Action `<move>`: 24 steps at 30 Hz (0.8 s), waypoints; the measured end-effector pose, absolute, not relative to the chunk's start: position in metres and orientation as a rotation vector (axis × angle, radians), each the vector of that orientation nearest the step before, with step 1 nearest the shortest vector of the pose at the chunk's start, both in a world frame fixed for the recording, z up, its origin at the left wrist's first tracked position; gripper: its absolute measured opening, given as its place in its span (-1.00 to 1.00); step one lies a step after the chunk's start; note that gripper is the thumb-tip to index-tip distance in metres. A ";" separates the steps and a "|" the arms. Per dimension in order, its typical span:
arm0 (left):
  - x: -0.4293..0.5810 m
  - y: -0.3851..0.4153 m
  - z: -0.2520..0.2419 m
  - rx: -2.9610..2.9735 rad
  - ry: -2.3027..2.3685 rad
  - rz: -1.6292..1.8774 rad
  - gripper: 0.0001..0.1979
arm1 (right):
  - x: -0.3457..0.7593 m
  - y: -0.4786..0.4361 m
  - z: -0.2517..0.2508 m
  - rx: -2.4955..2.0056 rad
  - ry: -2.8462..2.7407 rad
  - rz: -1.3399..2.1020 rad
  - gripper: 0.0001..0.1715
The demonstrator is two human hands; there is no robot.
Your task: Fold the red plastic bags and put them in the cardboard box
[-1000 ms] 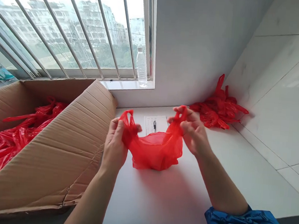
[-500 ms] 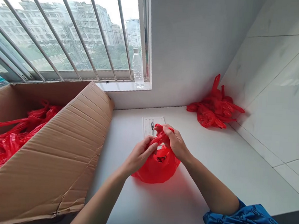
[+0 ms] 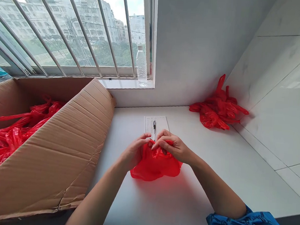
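A red plastic bag (image 3: 156,168) rests on the white tabletop, with its gathered top between my two hands. My left hand (image 3: 136,149) pinches the bag's top edge from the left, thumb and fingertips together. From the right, my right hand (image 3: 172,147) is closed on the bunched handles, its fingers curled over them. The two sets of fingertips nearly meet. What lies inside the bag is hidden. Just behind my hands is a printed sheet of paper (image 3: 149,121) with a black pen (image 3: 154,126) on it.
At left a large open cardboard box (image 3: 66,154) holds a heap of red plastic bags (image 3: 15,135). More red bags (image 3: 218,107) are piled in the far right corner against the walls. A clear water bottle (image 3: 141,66) stands on the sill of the barred window.
Both hands have come down a little toward the bag. The handles, stretched between my hands before, are now bunched mainly under my right fingers. The pen shows more fully.
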State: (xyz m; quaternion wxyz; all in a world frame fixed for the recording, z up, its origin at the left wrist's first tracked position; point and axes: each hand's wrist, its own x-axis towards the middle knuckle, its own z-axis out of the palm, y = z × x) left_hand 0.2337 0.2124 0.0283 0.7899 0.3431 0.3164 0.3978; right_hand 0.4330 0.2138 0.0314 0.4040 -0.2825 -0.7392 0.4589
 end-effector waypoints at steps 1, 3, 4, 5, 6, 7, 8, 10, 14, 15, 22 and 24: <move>0.233 0.212 0.028 0.723 0.679 0.877 -0.76 | 0.435 0.213 0.031 -0.735 -1.915 1.112 -0.59; 0.232 0.210 0.027 0.739 0.693 0.919 -0.80 | 0.437 0.211 0.028 -0.828 -1.919 0.920 -0.70; 0.231 0.209 0.027 0.765 0.713 0.923 -0.79 | 0.437 0.210 0.025 -0.879 -1.898 0.802 -0.73; 0.231 0.208 0.026 0.794 0.740 0.907 -0.76 | 0.436 0.208 0.023 -0.917 -1.876 0.692 -0.76; 0.231 0.206 0.026 0.821 0.765 0.874 -0.71 | 0.434 0.207 0.020 -0.940 -1.859 0.599 -0.79; 0.232 0.205 0.025 0.844 0.784 0.833 -0.66 | 0.433 0.205 0.017 -0.951 -1.850 0.522 -0.82; 0.233 0.204 0.025 0.866 0.796 0.795 -0.62 | 0.431 0.203 0.013 -0.954 -1.852 0.457 -0.85; 0.236 0.202 0.025 0.911 0.815 0.752 -0.60 | 0.430 0.200 0.008 -0.954 -1.876 0.345 -0.83; 0.239 0.197 0.028 1.045 0.889 0.817 -0.66 | 0.437 0.195 0.003 -0.974 -1.945 0.150 -0.72; 0.237 0.198 0.027 1.090 0.930 0.865 -0.67 | 0.441 0.193 0.003 -0.974 -1.949 0.131 -0.70; 0.197 0.208 -0.006 1.279 1.322 1.321 -0.68 | 0.486 0.159 -0.001 -1.010 -1.985 0.594 -0.65; 0.187 0.205 -0.021 1.297 1.384 1.319 -0.63 | 0.499 0.152 -0.009 -1.062 -1.983 0.849 -0.62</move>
